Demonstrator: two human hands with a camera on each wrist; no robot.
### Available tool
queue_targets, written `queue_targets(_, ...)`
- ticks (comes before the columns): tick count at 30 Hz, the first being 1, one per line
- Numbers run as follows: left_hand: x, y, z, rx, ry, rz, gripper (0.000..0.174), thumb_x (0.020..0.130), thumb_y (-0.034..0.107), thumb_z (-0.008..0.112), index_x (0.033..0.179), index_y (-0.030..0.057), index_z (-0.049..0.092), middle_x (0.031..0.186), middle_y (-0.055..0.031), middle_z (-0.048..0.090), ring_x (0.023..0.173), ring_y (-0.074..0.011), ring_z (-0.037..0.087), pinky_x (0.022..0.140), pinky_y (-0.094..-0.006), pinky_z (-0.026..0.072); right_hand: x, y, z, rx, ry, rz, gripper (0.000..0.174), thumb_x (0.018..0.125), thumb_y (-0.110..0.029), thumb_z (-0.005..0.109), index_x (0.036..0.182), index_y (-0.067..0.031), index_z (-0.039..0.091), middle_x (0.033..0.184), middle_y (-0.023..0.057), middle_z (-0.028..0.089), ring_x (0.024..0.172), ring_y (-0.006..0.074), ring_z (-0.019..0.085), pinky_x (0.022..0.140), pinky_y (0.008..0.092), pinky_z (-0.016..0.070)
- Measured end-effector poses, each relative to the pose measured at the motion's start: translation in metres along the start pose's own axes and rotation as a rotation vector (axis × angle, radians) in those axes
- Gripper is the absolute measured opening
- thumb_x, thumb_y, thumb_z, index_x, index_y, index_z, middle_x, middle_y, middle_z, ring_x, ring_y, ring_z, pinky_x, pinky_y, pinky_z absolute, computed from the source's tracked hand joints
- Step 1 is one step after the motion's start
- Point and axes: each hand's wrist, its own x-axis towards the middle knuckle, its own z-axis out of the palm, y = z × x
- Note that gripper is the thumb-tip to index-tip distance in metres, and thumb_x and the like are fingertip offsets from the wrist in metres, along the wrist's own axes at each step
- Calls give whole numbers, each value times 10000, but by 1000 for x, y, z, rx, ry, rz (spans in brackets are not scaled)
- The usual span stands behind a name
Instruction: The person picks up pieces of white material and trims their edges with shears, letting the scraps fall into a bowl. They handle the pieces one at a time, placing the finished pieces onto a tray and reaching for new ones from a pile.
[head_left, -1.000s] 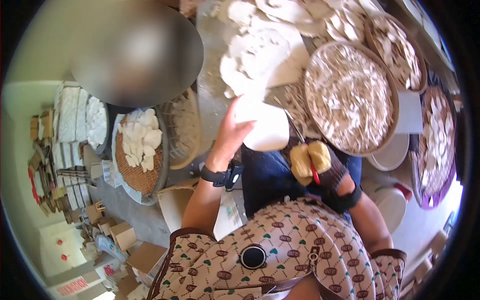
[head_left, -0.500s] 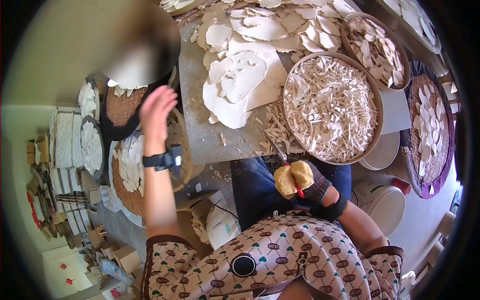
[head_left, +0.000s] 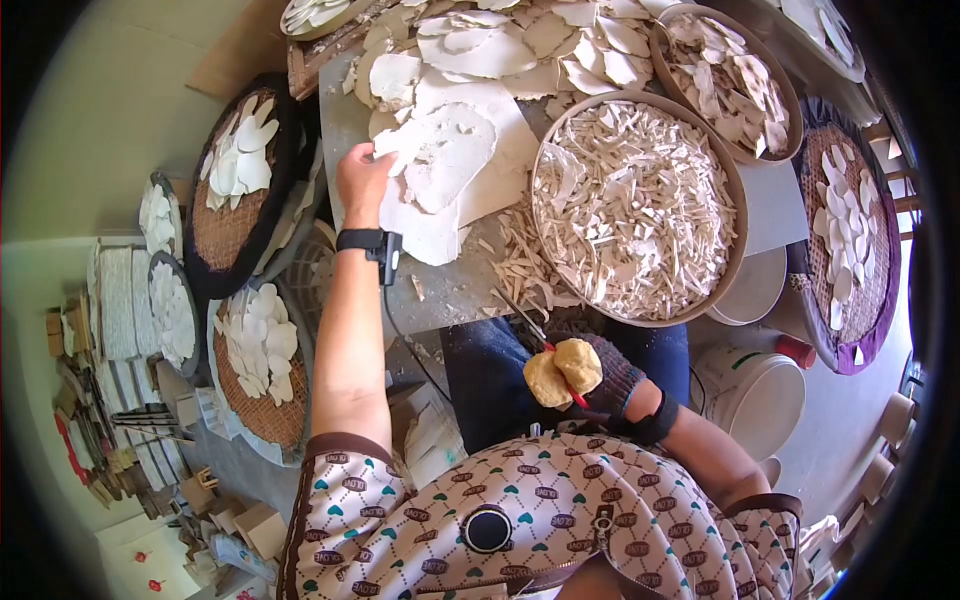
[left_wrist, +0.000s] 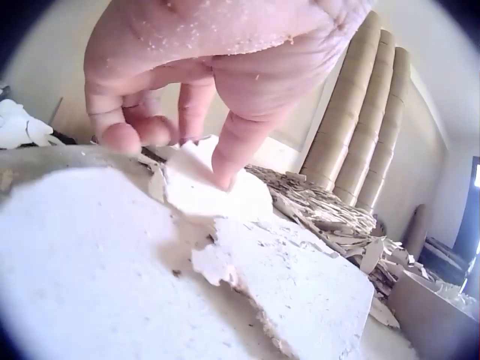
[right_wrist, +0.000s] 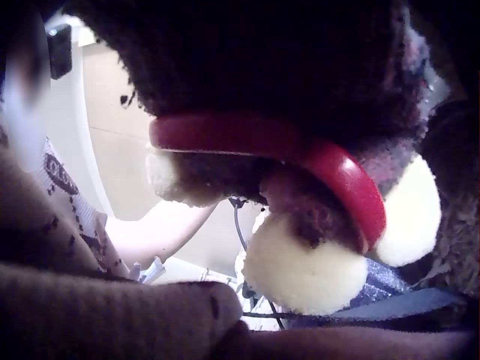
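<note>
- Far left of the head view: the upper woven tray and the lower woven tray each carried flat white pieces spread thinly. I judged this kept the pieces from pressing on one another.
- Upper left of centre: my left hand lay at the left edge of the large white sheet, which sat on the grey board.
- Left wrist view: one fingertip pressed on a small white piece lying on top of the sheets. The other fingers were loosely bent beside it. Nothing was grasped, contact only. The edges looked crumbly, so I judged that a light touch suited them.
- Lower centre: my right hand, in a dark glove, was clenched round the scissors. It was held over the lap, off the board, with the blades pointing up-left. The red loops were wrapped in yellow padding, which I judged was there to cushion the fingers.
- Right of centre: the round basket of white strips sat against the board, within short reach of the scissors. Loose strips had spilled beside it.
</note>
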Motion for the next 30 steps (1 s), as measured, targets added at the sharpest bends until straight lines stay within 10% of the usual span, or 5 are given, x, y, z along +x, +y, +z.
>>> queue_targets(5,-45,36,-34,-541,-172,-163,299,854,127,610,1082,-49,529,692,-43,582,574,-127,570,537,-228,469,0,10,5,-93,0,-47,466,680,-292,679,1072,-64,570,881,142,626,821,317,609,725,354,502)
queue_targets(8,-99,59,-36,-770,-190,-190,284,877,99,570,1115,-29,482,815,-77,597,647,-162,604,612,-260,519,0,-7,-6,-61,53,-119,242,800,-258,666,880,-40,595,838,74,635,773,191,619,708,316,494)
queue_targets(11,-149,61,-19,-914,-251,-172,330,863,30,560,1161,4,420,1020,-137,587,822,-206,622,706,-327,548,3,-10,3,1142,120,58,281,862,-287,609,923,-14,583,860,77,627,806,179,605,728,319,488)
queue_targets(15,-194,87,5,-1023,-241,-239,437,835,-3,585,1215,11,371,1066,-154,587,887,-207,617,709,-321,548,6,-4,-1,1243,51,-15,306,887,-271,589,983,19,611,971,77,641,885,134,601,786,281,492)
queue_targets(30,-219,88,4,-854,-774,-229,449,858,36,559,1289,23,435,1040,-93,629,871,-116,609,740,-243,510,4,2,-10,231,344,-233,147,869,-119,545,971,-33,607,928,99,645,879,230,623,785,317,489)
